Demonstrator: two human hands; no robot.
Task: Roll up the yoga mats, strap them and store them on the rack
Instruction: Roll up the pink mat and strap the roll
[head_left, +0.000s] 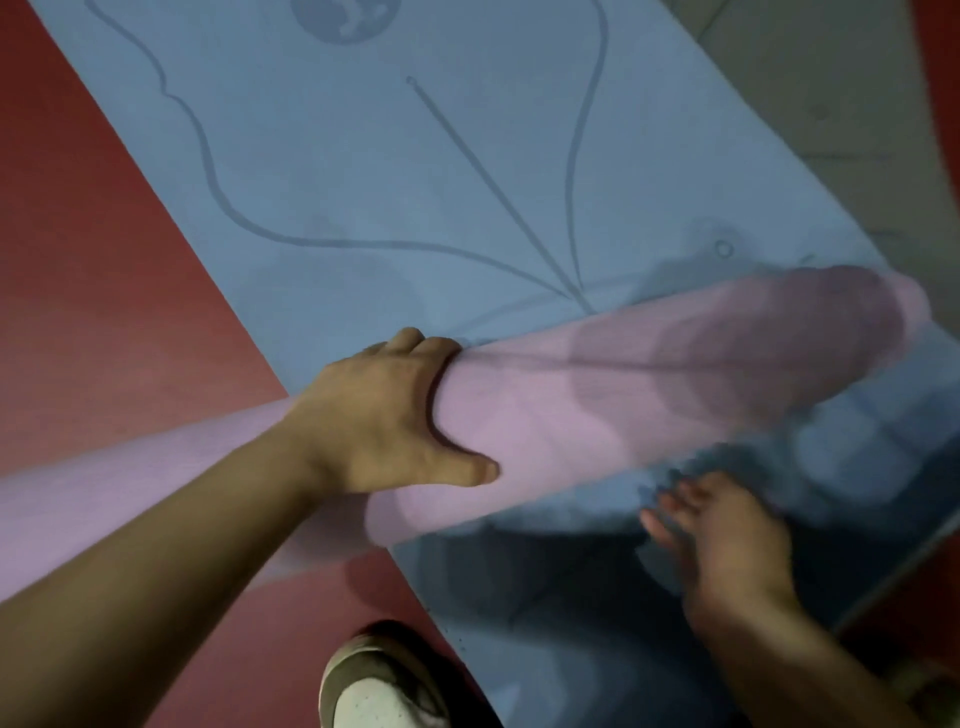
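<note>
**One hand on the roll, the other free**

Nearest, below the pink roll (649, 384), a shoe (379, 691) stands at the edge of the blue mat (363, 156). Just on the near side of the roll, the right hand (727, 540) is blurred above the mat, fingers straight and holding nothing; whether it touches the mat I cannot tell. It looks placed to steady the roll's free half.

The left hand (379, 415) has its grip clamped on the roll, fingers curled over the top and thumb on the near face, probably to keep the turns tight.

The roll lies across the blue mat, its long axis running from lower left, out over the red floor (78, 260), to upper right, where its end points at the mat's far edge. It sits askew to that mat.

Beyond the roll the blue mat lies flat, printed lines showing. Farther still is grey floor (831, 78).
</note>
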